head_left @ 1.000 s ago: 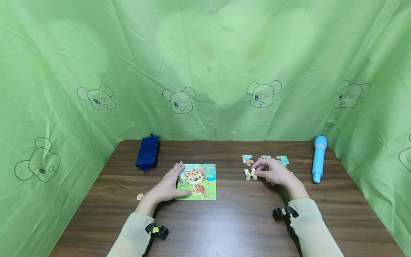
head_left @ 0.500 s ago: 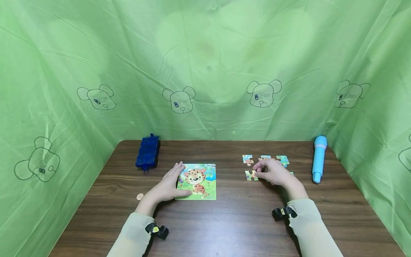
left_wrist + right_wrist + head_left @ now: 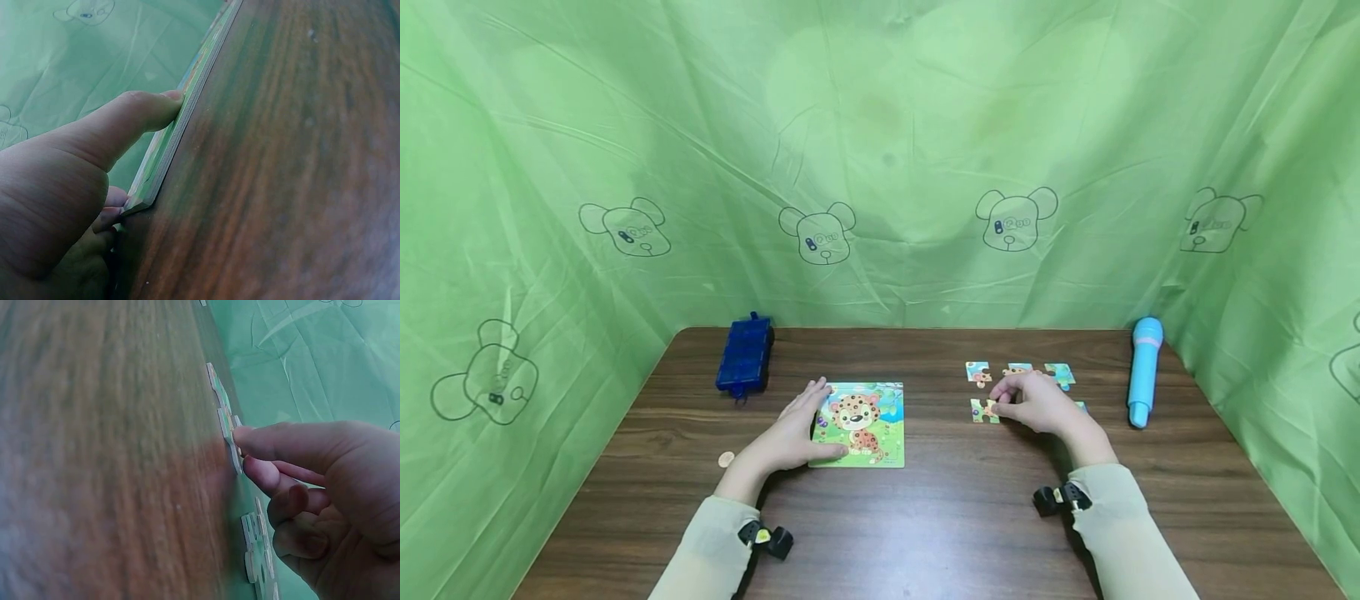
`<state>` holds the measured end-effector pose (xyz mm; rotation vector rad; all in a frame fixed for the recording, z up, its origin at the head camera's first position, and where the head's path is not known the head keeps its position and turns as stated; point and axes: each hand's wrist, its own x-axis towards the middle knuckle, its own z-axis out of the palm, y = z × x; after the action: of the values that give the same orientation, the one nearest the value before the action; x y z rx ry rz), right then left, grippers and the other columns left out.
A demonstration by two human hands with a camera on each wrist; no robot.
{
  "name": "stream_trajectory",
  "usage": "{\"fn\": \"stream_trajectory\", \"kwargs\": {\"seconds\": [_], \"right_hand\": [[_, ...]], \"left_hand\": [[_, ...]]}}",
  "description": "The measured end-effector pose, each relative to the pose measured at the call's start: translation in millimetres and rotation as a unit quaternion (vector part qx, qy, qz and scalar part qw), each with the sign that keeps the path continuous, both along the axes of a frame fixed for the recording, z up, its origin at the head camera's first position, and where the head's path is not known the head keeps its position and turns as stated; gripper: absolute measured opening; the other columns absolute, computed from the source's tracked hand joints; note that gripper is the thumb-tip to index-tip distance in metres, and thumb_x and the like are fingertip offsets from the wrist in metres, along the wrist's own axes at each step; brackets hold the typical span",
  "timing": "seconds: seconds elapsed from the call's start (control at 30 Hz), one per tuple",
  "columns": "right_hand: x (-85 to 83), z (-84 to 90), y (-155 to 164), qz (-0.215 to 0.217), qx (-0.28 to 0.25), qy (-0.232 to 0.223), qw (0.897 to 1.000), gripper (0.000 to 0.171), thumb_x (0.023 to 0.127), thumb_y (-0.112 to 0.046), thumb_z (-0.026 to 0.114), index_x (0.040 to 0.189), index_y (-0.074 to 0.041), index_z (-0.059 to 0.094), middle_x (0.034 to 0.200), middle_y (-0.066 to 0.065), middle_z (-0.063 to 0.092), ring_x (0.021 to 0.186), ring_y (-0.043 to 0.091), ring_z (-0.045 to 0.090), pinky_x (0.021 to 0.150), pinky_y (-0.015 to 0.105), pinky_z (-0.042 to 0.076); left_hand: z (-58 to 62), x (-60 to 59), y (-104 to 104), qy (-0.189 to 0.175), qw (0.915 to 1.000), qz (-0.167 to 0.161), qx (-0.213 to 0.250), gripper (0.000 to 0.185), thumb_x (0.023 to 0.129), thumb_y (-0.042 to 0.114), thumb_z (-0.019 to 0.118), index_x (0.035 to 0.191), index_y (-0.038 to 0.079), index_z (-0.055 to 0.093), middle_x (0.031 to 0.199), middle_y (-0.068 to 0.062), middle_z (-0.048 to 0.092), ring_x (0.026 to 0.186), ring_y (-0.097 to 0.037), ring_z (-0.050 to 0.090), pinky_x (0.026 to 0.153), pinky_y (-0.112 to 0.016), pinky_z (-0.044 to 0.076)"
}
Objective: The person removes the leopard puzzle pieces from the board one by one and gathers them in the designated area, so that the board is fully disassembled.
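Note:
In the head view my left hand (image 3: pixel 793 435) lies along the left side of a square leopard puzzle (image 3: pixel 880 427), fingers stretched out. Its thumb rests on the puzzle's surface, and the left wrist view shows fingertips at the board's edge. My right hand (image 3: pixel 1037 402) pinches a small puzzle piece (image 3: pixel 226 428) between thumb and index finger. That piece lies low over the table against a green piece (image 3: pixel 977 410); whether they interlock I cannot tell. Beyond it lie more loose pieces, a corner piece (image 3: pixel 977 372) and a blue-green piece (image 3: pixel 1060 374). The hand partly covers several others.
A dark blue case (image 3: pixel 745 357) stands at the back left of the wooden table (image 3: pixel 910 533). A light blue toy microphone (image 3: pixel 1145 372) lies at the right. One small round pale disc (image 3: pixel 726 459) is beside my left wrist. Green cloth (image 3: pixel 887 150) hangs behind.
My right hand has shifted slightly, lowering the pinched piece and bringing it closer alongside the green piece. My left hand and the leopard puzzle have stayed in place.

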<state>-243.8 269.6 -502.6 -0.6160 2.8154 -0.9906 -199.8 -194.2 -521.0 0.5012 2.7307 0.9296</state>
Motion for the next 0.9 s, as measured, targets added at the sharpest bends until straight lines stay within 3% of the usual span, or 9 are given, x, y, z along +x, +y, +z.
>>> {"fn": "stream_trajectory", "kwargs": {"seconds": [0.23, 0.5, 0.7, 0.9], "right_hand": [[5.8, 10.5, -14, 0.014, -0.032, 0.016, 0.999, 0.008, 0.097, -0.012, 0.080, 0.105, -0.010, 0.082, 0.084, -0.008, 0.068, 0.067, 0.006, 0.057, 0.063, 0.027, 0.049], [25.5, 26.5, -79, 0.033, -0.094, -0.002, 0.995, 0.022, 0.099, -0.022, 0.082, 0.115, -0.006, 0.080, 0.088, -0.007, 0.071, 0.073, 0.009, 0.065, 0.068, 0.028, 0.055], [45.4, 18.5, -123, 0.044, -0.148, -0.072, 0.985, 0.025, 0.098, -0.020, 0.083, 0.119, -0.006, 0.079, 0.093, -0.004, 0.073, 0.068, 0.020, 0.071, 0.064, 0.029, 0.058], [56.2, 8.5, -146, 0.054, -0.142, -0.069, 0.986, 0.028, 0.096, -0.017, 0.085, 0.119, -0.004, 0.078, 0.100, 0.002, 0.073, 0.068, 0.011, 0.066, 0.066, 0.026, 0.056]], "left_hand": [[0.5, 0.1, 0, -0.001, 1.0000, -0.001, -0.008, 0.121, 0.085, 0.059, 0.090, 0.173, 0.005, 0.027, 0.183, -0.013, 0.014, 0.169, -0.034, 0.007, 0.132, -0.064, 0.014], [1.3, 1.7, 0, -0.001, 1.0000, 0.000, 0.002, 0.120, 0.085, 0.059, 0.090, 0.173, 0.006, 0.028, 0.183, -0.013, 0.013, 0.169, -0.035, 0.006, 0.131, -0.067, 0.014], [1.4, 1.5, -1, 0.005, 0.9999, -0.005, 0.012, 0.121, 0.085, 0.060, 0.089, 0.173, 0.006, 0.027, 0.183, -0.015, 0.012, 0.169, -0.036, 0.006, 0.130, -0.069, 0.014], [1.1, -0.3, -1, 0.016, 0.9992, -0.021, 0.031, 0.119, 0.086, 0.056, 0.090, 0.174, 0.009, 0.024, 0.183, -0.013, 0.010, 0.169, -0.034, 0.005, 0.131, -0.068, 0.012]]}}
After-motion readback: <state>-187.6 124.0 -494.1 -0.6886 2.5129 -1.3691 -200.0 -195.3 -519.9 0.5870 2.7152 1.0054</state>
